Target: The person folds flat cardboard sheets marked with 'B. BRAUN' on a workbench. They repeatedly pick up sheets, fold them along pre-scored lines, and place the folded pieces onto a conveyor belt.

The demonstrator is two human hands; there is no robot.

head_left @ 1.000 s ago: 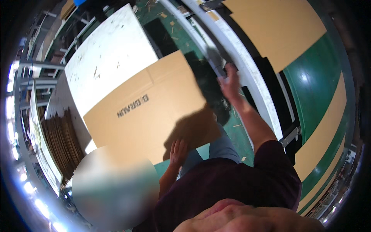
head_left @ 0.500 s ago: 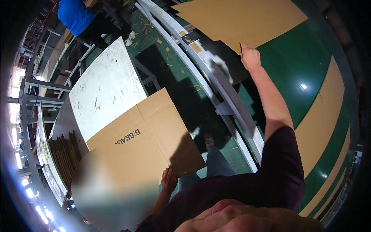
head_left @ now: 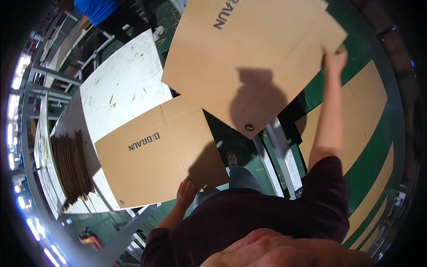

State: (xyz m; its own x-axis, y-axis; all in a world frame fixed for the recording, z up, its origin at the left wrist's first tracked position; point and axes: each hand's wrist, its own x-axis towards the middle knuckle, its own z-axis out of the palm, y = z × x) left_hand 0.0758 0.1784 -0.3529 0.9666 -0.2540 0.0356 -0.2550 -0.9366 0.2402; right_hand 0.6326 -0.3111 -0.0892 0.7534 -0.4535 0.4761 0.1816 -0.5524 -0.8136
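In the head view, the right hand (head_left: 336,61) is closed on the right edge of the upper cardboard sheet (head_left: 249,49), just below a corner, so nearly all of this printed sheet reaches out to the left of the grip and toward the top of the view. The left hand (head_left: 187,192) is at the near edge of the lower cardboard sheet (head_left: 142,164), fingers over its top; whether the thumb closes underneath, I cannot tell. The lower sheet extends left and forward from that hand, partly over the white table (head_left: 120,80).

The upper sheet hides the lower sheet's far right corner and overlaps the table's right side in the view. It also covers part of the pale rail (head_left: 284,155). To the right, more flat cardboard (head_left: 351,120) lies on the green belt (head_left: 369,167). A stack of brown sheets (head_left: 73,164) stands left of the table, and a person in a blue top (head_left: 98,9) is beyond its far end.
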